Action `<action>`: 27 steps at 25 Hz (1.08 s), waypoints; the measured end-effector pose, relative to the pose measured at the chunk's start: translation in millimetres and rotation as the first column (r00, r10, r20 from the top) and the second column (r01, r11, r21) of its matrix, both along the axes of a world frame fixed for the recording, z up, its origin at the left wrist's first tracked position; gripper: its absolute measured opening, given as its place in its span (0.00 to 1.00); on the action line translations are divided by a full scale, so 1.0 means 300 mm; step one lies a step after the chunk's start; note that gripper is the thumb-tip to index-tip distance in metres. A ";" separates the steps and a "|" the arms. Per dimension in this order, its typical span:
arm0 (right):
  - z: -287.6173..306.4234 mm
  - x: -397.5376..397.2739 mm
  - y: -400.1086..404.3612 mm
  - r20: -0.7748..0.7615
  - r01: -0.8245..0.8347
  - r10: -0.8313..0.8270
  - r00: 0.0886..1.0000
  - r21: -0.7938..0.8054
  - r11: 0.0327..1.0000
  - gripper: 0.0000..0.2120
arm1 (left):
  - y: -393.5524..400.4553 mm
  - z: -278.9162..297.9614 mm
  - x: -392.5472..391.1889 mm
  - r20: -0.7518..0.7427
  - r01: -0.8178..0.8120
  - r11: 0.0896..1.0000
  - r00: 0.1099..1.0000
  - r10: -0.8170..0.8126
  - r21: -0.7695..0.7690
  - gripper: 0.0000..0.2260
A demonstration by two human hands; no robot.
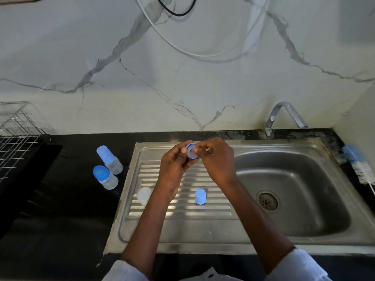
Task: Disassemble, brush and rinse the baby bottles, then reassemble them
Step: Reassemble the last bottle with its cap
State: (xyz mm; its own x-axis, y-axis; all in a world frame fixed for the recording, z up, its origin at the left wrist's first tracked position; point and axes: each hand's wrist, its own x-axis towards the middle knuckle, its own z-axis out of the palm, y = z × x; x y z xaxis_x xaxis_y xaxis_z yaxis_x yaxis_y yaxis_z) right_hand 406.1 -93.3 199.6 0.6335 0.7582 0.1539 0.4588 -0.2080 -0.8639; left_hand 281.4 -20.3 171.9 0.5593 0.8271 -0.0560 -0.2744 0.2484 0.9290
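— Bottles first: where are they?

— Two capped bottles (pixel 108 169) stand together on the black counter (pixel 81 199), just off the drainboard's (pixel 182 226) left edge, likely waiting their turn. A third, clear bottle body (pixel 143 195), lies at the drainboard's left side, half behind the left forearm.

— And the hands?

— Both are raised over the drainboard's far edge. The left hand (pixel 174 167) has its fingers curled round a blue ring (pixel 191 152); the right hand (pixel 218 159) pinches at its middle. My guess is that the teat is being pushed out of the ring, which would explain holding it up close.

— Why is the blue cap (pixel 200 196) down there?

— It stands upright mid-drainboard, near the basin (pixel 294 179), probably parked where drips run off and it stays within reach.

— What can't you make out?

— The teat itself: fingers cover it, so I cannot tell whether it is still seated. The brush (pixel 363 171) lies at the counter's right end, blurred and cut off by the frame. A wire rack (pixel 16 142) at the left is also cropped. No water is visible at the tap (pixel 284 116).
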 end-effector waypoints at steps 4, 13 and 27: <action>-0.013 0.006 0.025 -0.017 0.102 -0.102 0.995 -0.007 0.995 0.01 | 0.014 -0.003 0.032 0.013 0.043 0.999 0.999 -0.043 -0.007 0.13; -0.025 0.023 0.035 -0.090 0.221 -0.215 0.973 0.067 0.973 0.11 | 0.035 -0.006 0.083 -0.023 0.073 0.997 0.997 -0.073 -0.026 0.12; -0.030 0.071 -0.002 -0.328 -0.085 0.091 0.940 0.034 0.996 0.08 | 0.061 -0.005 0.057 0.109 0.014 0.941 0.994 0.024 -0.338 0.13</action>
